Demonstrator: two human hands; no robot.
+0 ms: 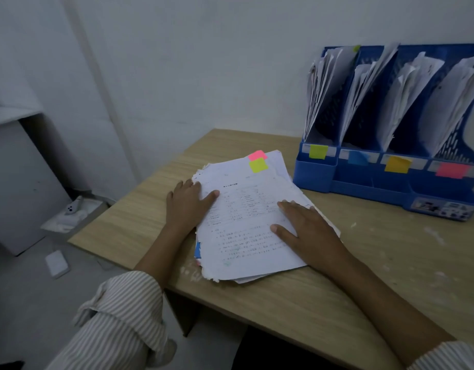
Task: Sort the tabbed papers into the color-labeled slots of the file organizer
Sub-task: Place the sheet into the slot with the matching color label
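With both the left hand (189, 202) and right hand (306, 229) lying flat, fingers apart, on the paper stack (246, 236) near the desk's (364, 289) left edge, the yellow-green-tabbed top sheet (258, 165) should peel off singly toward the file organizer's (390, 180) matching leftmost slot.

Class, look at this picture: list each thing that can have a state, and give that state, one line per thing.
Paper stack: flat on the desk, edges uneven, pressed by both hands.
Top sheet's yellow-green tab: sticking out at the far edge.
Pink tab: showing just beyond it.
Left hand: flat on the stack.
Right hand: flat on the stack.
File organizer: upright, all four slots holding papers.
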